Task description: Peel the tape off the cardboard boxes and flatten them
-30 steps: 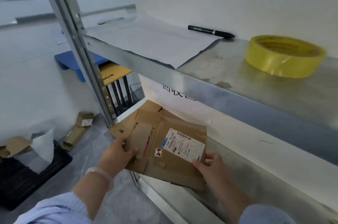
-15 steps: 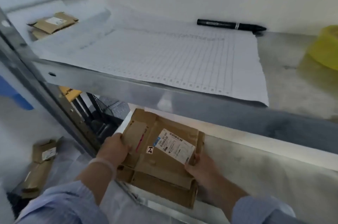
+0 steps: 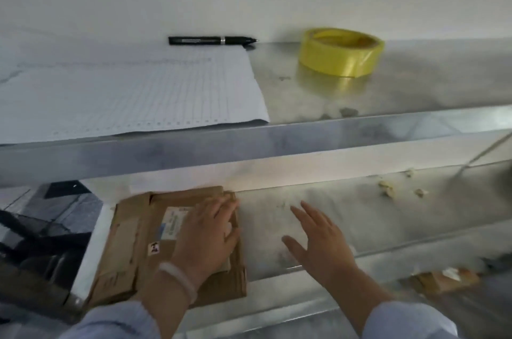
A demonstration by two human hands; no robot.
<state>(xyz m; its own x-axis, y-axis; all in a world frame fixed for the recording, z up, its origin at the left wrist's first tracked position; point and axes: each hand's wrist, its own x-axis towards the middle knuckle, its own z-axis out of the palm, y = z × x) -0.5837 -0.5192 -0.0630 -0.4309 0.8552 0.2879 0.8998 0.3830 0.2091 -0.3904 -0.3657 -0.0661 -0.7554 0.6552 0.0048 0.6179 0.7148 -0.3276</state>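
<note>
Nearest to me are my two hands, both empty of any grip. My left hand (image 3: 206, 236), with one pale bracelet (image 3: 180, 277) at the wrist, lies palm down with fingers straight on the flattened cardboard (image 3: 133, 241). My right hand (image 3: 322, 244) is spread wide, fingers apart, over bare metal of the lower shelf (image 3: 388, 216). I cannot tell whether it touches the metal.

The cardboard is one flat pile at the left end of that shelf, at least two layers thick by its edges. It sits under my left hand and just to the left of my right hand, which is clear of it. It carries one white label (image 3: 173, 221), partly under my left fingers, and one small sticker (image 3: 154, 248) near my left thumb side.

Low on the right, below the shelf edge, is one more brown cardboard piece (image 3: 443, 280), blurred. Farther along the lower shelf lie about four small pale scraps (image 3: 386, 187).

On the upper shelf (image 3: 415, 84) are one ruled sheet (image 3: 124, 89), one yellow tape roll (image 3: 340, 52) and, by the wall, one black pen (image 3: 213, 40).
</note>
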